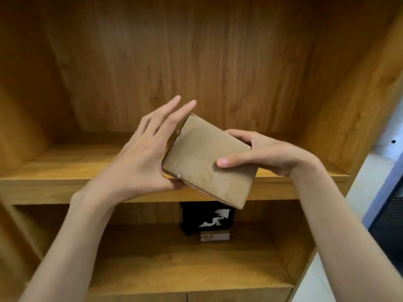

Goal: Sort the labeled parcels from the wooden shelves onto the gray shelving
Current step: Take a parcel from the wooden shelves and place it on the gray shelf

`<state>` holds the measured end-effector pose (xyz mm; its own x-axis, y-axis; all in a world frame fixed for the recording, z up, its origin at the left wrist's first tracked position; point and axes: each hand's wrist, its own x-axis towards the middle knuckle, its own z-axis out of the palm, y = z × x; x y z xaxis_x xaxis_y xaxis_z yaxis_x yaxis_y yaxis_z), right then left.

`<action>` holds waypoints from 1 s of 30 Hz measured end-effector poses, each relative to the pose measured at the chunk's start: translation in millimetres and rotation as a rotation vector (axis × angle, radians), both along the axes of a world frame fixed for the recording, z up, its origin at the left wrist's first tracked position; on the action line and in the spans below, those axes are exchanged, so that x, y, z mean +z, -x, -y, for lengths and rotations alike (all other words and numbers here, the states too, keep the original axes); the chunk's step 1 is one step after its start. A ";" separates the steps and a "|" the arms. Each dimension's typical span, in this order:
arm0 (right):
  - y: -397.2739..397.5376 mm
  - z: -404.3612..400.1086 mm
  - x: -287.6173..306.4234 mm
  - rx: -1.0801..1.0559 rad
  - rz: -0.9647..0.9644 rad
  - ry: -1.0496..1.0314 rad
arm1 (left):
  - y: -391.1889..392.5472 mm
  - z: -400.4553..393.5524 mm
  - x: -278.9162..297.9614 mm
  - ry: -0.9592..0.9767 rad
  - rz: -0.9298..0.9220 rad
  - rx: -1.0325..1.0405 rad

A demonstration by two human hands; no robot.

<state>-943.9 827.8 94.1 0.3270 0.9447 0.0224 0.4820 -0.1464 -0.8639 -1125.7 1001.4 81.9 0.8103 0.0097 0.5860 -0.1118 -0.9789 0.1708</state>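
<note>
A flat brown cardboard parcel (205, 162) is held in the air in front of the wooden shelves (65, 182), tilted, with its plain face toward me. My right hand (263, 153) grips its right edge, thumb on the front face and fingers behind. My left hand (144, 153) presses against its left edge with straight fingers, the thumb under the lower corner. No label shows on the visible face. On the shelf below, a black parcel (207, 216) with a white label stands next to a small brown box (214, 236).
The wooden unit fills the view, with side walls left and right. At the right edge are a white floor (370, 186) and a dark meshed object (390, 216). The gray shelving is not in view.
</note>
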 end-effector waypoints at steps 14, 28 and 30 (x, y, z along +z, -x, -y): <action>-1.2 21.0 10.5 -0.198 -0.188 -0.345 | -9.5 2.4 -26.3 1.040 0.139 0.109; 1.2 17.4 -6.8 -0.243 -0.198 -0.297 | -22.9 15.0 -32.3 1.501 0.079 0.046; 1.7 15.4 -10.5 -0.240 -0.222 -0.304 | -23.9 21.4 -34.7 1.583 0.125 0.032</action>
<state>-945.6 812.5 83.6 0.5643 0.8029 0.1922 0.2632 0.0457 -0.9637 -1101.8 980.0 47.2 0.7473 0.6640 0.0275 -0.1862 0.1694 0.9678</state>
